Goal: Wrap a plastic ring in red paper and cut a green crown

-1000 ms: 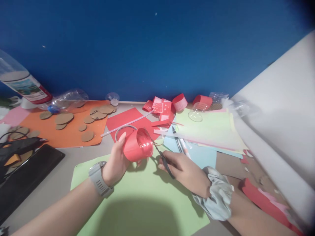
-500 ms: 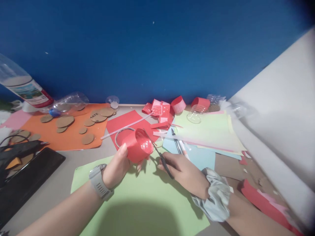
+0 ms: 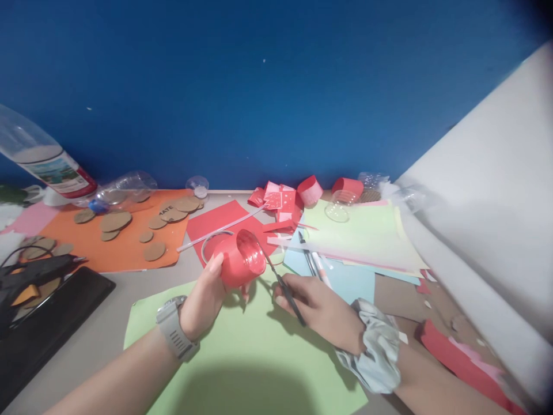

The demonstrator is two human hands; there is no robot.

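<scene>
A red paper-wrapped cup is gripped in my left hand, its shiny open end turned to the right. Black-handled scissors sit in my right hand, their blades pointing up and left beside the cup's rim. Whether the blades touch the rim is too blurred to tell. Both hands are above a light green sheet. Behind the cup lies a red sheet with a clear strip across it.
Cardboard discs lie on an orange sheet at left, near a large bottle, a glue gun and a black tablet-like object. Red scraps and pens are behind my right hand.
The view has tilted slightly, so the scene sits a little lower. The cup has turned slightly in my left hand, and the scissors remain close to its rim.
</scene>
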